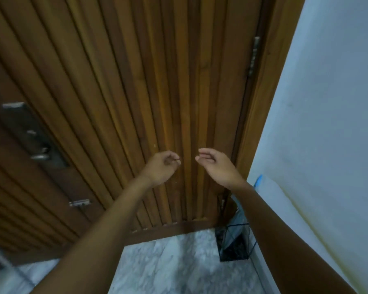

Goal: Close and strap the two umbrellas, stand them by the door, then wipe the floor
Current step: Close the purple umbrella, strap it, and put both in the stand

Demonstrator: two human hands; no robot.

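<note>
Facing a ribbed wooden door [136, 81] at close range, the person has both arms stretched toward it, and neither umbrella is in view, so where they lie cannot be told. At the far left a dark lock plate [33, 134] carries a metal handle [39, 156], with a small bolt [79, 203] lower down. The left hand [162, 166] hangs in front of the slats with its fingers loosely curled and its thumb close to the forefinger; the blur hides detail, but it seems to hold nothing. Below and between the arms lies the pale marbled floor [179, 264], which shows no plain puddle at this sharpness. The right hand [216, 164] is just beside the left, apart from it, with its fingers together, slightly bent and empty. Lower right, a dark wire-edged box [234, 242] stands in the corner where the door meets the light wall [327, 102]; a grey-blue shape above it, partly hidden by the forearm, is too unclear to name. As for handling, an umbrella is probably light and long, with a stiff shaft, thin ribs that bend easily and a soft canopy that may be wet and slippery. It is likely best held at the handle with one hand while the other gathers the cloth near the strap, keeping the fingers off the rib tips.
</note>
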